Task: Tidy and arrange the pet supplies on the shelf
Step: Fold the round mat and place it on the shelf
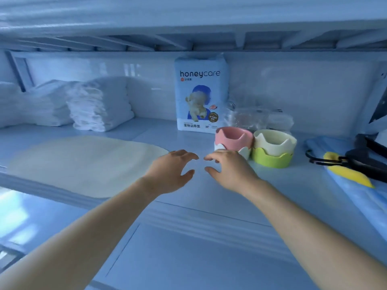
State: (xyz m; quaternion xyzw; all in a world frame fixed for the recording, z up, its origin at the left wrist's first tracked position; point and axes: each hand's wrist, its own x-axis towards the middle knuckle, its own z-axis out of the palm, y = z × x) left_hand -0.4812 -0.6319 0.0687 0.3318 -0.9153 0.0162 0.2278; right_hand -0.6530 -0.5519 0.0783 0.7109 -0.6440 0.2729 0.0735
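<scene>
Apparently the tidying is well under way. Along the back edge of the shelf (188, 197), toward its left corner, two stacks of folded white pads (100, 105) sit squared up, and a flat cream mat (83, 164) lies spread near the front edge on the left. At the middle of the back edge a pack of pet pads (200, 95) stands upright; its face reads "honeycare", with Chinese characters along the bottom and an "M" size mark. Smaller print there is too blurred to read.

Just in front of the pack, a pink bowl (233, 137) is stacked on a white one, beside a cream bowl (274, 141) nested on a green bowl (271, 159). Crumpled clear bags (251, 117) lie behind them.

Still loose, by my judgement, is the right end: a blue cloth item (356, 189) with a yellow piece (347, 173) and a black strapped item (368, 158) piled on it.

Both hands hover over bare shelf near the front edge. The left hand (169, 170) and the right hand (228, 168) have fingers spread and curled, holding nothing; the right hand's fingertips are just beside the white bowl.
</scene>
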